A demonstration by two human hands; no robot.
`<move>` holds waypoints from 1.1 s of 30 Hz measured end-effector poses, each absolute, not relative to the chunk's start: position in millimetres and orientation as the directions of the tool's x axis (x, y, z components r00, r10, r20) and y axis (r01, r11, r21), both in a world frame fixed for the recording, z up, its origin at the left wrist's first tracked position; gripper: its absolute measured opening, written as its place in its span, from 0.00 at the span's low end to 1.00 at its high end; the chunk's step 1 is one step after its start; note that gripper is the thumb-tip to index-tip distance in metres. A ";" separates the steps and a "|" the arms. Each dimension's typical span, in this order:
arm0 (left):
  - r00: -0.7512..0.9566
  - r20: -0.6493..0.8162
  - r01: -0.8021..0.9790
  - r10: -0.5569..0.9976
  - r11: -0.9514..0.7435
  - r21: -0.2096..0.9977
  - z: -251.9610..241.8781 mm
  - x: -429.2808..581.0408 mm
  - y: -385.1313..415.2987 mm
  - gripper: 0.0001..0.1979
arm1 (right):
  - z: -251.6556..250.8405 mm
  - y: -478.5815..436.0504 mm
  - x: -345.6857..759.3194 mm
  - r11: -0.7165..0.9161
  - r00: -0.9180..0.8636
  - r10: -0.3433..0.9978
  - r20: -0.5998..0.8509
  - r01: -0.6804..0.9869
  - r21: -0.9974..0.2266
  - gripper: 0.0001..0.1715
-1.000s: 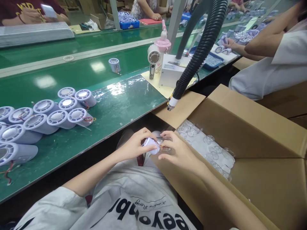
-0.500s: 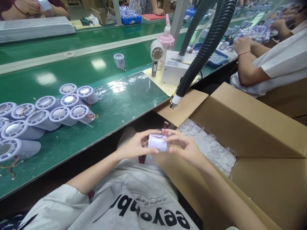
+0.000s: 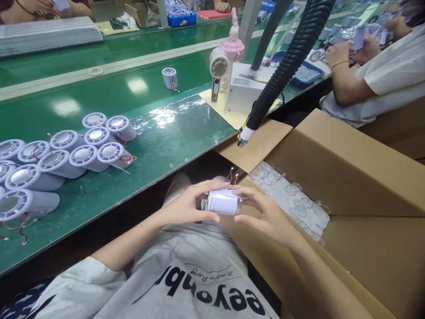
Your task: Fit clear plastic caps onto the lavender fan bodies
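Note:
Both my hands grip one small white cylinder housing [image 3: 223,202] held sideways over my lap. My left hand [image 3: 187,204] wraps its left end, and my right hand [image 3: 265,210] pinches the right end, where a clear part sits. Red and yellow wires [image 3: 233,176] stick up behind it. Just right of my hands an open cardboard box [image 3: 361,177] holds a bag of clear plastic fan blades [image 3: 295,199]. A cluster of several similar white housings [image 3: 63,155] with vented ends lies on the green bench at the left.
A black corrugated hose with a white nozzle [image 3: 246,133] hangs over the box flap. A white machine box [image 3: 244,91] and a small white fan [image 3: 218,71] stand on the bench. One housing [image 3: 169,78] sits alone on the conveyor. A co-worker's arm [image 3: 341,84] works at the right.
The housing has turned from end-on to lying sideways between my hands and lifted slightly. The wires now show above it. The view has shifted a little.

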State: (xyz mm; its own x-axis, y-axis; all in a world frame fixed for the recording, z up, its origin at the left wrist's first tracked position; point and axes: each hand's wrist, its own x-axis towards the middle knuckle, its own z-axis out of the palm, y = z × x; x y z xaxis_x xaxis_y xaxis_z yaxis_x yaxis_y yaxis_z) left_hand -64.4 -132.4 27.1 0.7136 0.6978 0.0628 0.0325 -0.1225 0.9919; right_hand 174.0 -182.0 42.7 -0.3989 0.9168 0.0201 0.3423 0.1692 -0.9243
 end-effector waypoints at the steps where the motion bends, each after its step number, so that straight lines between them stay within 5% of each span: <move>1: 0.713 0.073 0.040 0.698 -0.144 0.989 26.6 -64.5 -132.7 0.36 | 43.3 -182.5 173.7 0.146 -0.396 0.918 0.005 0.328 -0.933 0.25; 16: 0.736 0.134 0.088 0.664 -0.290 0.953 31.8 -67.5 -134.2 0.38 | 43.7 -182.9 170.3 -0.150 -0.383 0.906 -0.180 0.107 -0.983 0.21; 33: 0.734 0.203 0.004 0.648 -0.303 0.953 24.4 -68.2 -137.3 0.40 | 33.5 -184.0 154.7 -0.538 -0.400 0.793 -0.460 -0.106 -0.836 0.30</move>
